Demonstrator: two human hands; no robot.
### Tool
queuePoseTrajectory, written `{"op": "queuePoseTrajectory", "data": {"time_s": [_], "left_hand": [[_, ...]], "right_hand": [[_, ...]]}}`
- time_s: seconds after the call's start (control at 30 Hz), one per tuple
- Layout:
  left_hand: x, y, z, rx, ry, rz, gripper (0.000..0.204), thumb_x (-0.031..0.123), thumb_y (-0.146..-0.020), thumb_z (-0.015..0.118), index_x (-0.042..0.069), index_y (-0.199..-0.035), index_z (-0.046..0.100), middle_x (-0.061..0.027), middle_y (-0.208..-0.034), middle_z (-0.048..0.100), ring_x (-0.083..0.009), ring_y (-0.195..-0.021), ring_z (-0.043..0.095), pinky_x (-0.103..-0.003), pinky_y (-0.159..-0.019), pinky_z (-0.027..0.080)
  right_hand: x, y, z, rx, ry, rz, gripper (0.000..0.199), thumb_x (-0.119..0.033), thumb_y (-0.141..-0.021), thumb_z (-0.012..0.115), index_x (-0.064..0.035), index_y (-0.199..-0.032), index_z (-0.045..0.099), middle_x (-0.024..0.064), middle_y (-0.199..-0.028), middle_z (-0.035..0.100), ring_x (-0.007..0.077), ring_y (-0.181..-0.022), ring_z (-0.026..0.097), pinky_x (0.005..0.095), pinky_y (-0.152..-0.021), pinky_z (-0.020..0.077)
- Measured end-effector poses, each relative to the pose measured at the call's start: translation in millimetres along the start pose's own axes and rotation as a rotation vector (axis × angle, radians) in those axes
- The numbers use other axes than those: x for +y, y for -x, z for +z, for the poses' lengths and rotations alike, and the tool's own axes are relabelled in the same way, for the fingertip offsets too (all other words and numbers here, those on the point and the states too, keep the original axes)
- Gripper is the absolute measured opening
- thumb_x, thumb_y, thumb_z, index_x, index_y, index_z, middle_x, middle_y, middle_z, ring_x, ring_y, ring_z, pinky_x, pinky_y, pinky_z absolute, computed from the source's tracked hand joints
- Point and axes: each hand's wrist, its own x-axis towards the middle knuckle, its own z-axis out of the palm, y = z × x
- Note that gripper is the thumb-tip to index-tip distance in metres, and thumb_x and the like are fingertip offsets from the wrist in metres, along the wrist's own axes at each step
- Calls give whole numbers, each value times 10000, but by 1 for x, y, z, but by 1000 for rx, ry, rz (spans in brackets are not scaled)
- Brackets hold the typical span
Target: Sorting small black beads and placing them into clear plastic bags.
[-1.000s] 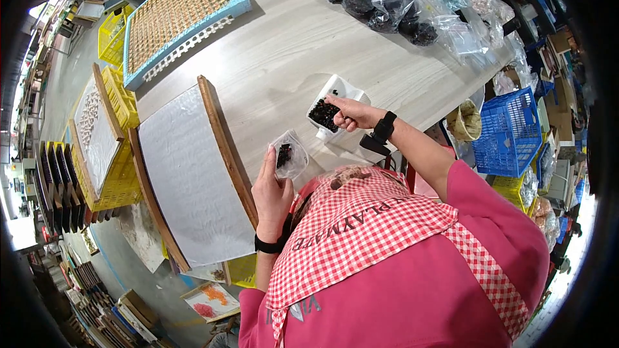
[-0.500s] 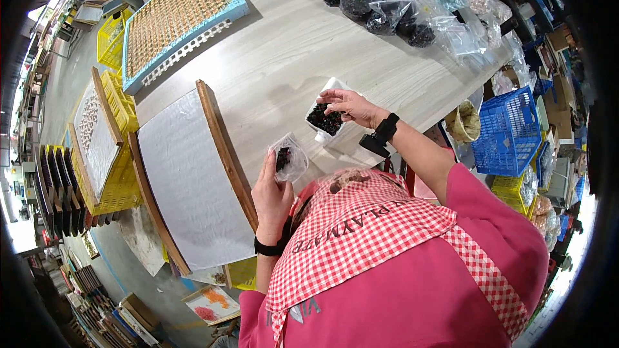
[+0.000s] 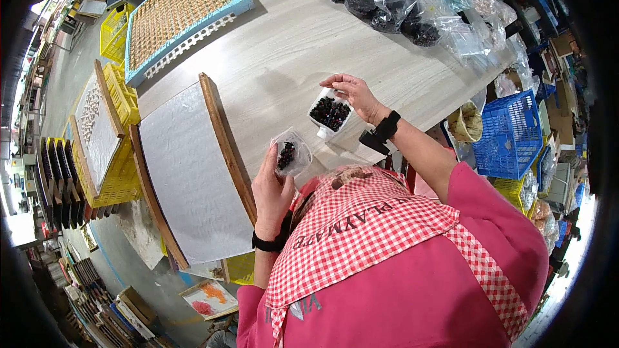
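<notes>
My left hand [image 3: 271, 188] is closed on the edge of a small clear plastic bag [image 3: 302, 156]. Dark beads [image 3: 286, 154] lie inside the bag, whose mouth gapes. Just beyond and to the right stands a white plastic container [image 3: 326, 133] with a short lip at its near corner, holding a pile of dark beads [image 3: 329, 113] with a few coloured ones among them. At the container's far rim is my right hand [image 3: 356, 93], its fingers stretched along the outside and the thumb on the inner side, so it appears to grip the wall.
Left of the bag lies a wood-edged board covered in white sheet [image 3: 193, 174]. A light-blue tray [image 3: 184, 16] of small upright pieces sits at the far left. Bulging bags of dark beads [image 3: 380, 3] crowd the far right of the table [image 3: 284, 45]. A blue crate [image 3: 509, 135] stands beyond its right edge.
My right hand has drawn back from above the beads to the container's far rim, uncovering the pile. My left hand still holds the bag in nearly the same place.
</notes>
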Motion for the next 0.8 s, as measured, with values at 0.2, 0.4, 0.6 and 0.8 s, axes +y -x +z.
{"op": "queuePoseTrajectory", "data": {"time_s": [0.2, 0.4, 0.6, 0.8], "left_hand": [[9, -6, -3, -30, 14, 25, 707, -32, -694, 578, 27, -1374, 394, -216, -1177, 572, -197, -560, 571, -300, -561, 479], [33, -12, -8, -19, -174, 255, 734, -101, -713, 548, 48, -1406, 356, -179, -1020, 610, -157, -604, 609, -272, -555, 495], [54, -31, 16, 9, -244, 492, 600, -15, -655, 561, -64, -1247, 472, -253, -1029, 597, -400, -800, 589, -439, -711, 473], [59, -39, 19, -40, -266, 458, 522, 19, -688, 565, -65, -1201, 517, -242, -886, 615, -404, -773, 585, -442, -708, 474]], "right_hand": [[-39, 30, 83, -638, 183, 60, 171, 11, -790, 472, 45, -866, 621, 120, -894, 667, 240, -877, 641, 370, -806, 494], [45, 9, 128, -880, 1352, -574, 141, -120, -708, 605, 3, -759, 648, 204, -846, 641, 345, -725, 599, 389, -615, 478], [35, -14, 145, -791, 1294, -414, 261, -202, -770, 561, -23, -940, 648, 130, -951, 647, 275, -907, 578, 391, -911, 403], [90, 19, 140, -796, 1282, -580, 241, -203, -761, 571, -28, -903, 658, 132, -938, 650, 278, -891, 584, 389, -864, 422]]}}
